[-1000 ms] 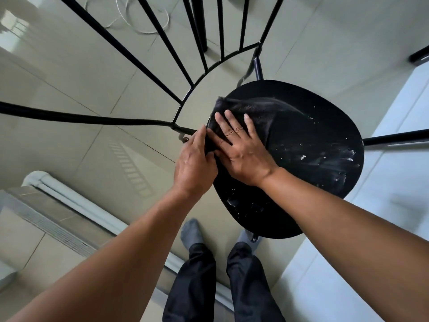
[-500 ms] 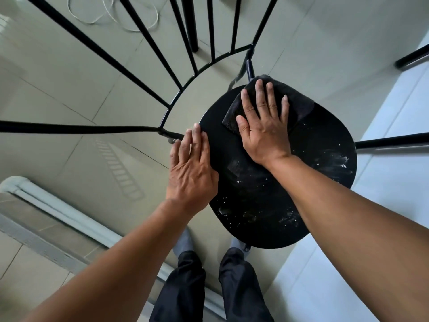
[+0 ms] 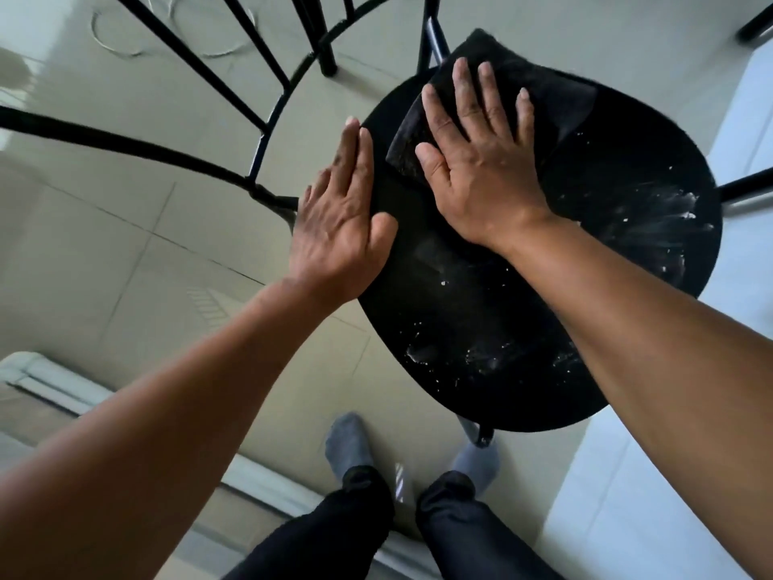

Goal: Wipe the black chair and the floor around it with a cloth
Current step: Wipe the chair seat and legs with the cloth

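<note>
The black chair's round seat (image 3: 523, 311) fills the middle of the head view, flecked with white dust at its right and near side. A dark cloth (image 3: 548, 94) lies flat on the seat's far edge. My right hand (image 3: 481, 161) presses on the cloth with fingers straight and spread. My left hand (image 3: 339, 219) rests flat on the seat's left rim, fingers straight and together. The chair's curved back of thin black bars (image 3: 259, 119) spreads out to the left and top.
Pale glossy floor tiles (image 3: 125, 244) surround the chair. A white cable (image 3: 121, 48) loops on the floor at the top left. My feet in grey socks (image 3: 349, 441) stand below the seat, beside a white strip (image 3: 267, 483) along the floor. A black leg (image 3: 757, 23) crosses the top right.
My right hand slid the cloth from the seat's left side toward its far edge. My left hand flattened on the left rim. The view shifted slightly.
</note>
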`<state>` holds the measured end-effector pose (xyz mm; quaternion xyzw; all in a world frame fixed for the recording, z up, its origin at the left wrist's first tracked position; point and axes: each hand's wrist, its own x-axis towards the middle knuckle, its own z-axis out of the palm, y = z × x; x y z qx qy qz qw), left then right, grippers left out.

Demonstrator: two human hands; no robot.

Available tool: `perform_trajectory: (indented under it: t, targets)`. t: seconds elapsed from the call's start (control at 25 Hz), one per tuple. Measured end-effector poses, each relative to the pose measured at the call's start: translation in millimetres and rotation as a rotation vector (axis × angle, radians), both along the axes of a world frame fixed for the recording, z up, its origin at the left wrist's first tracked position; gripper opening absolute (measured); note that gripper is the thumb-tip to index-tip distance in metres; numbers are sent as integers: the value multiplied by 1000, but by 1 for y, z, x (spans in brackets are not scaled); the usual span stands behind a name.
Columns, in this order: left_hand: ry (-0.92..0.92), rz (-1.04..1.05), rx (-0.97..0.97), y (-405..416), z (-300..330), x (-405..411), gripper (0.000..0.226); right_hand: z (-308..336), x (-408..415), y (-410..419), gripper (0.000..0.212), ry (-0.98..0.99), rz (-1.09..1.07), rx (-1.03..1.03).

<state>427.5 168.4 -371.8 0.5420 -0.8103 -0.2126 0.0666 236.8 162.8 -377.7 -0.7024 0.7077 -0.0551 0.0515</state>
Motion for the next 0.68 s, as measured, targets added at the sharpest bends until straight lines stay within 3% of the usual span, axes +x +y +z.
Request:
perform_trajectory:
  t: [0.28, 0.44, 0.68]
  targets:
    - [50, 26, -81, 3, -7, -1, 84, -2, -17, 31, 68, 35, 230, -44]
    - [52, 21, -133, 4, -9, 2, 78, 2, -22, 10, 74, 19, 226, 89]
    - [73, 19, -142, 3, -13, 2, 76, 3, -20, 9, 69, 9, 222, 123]
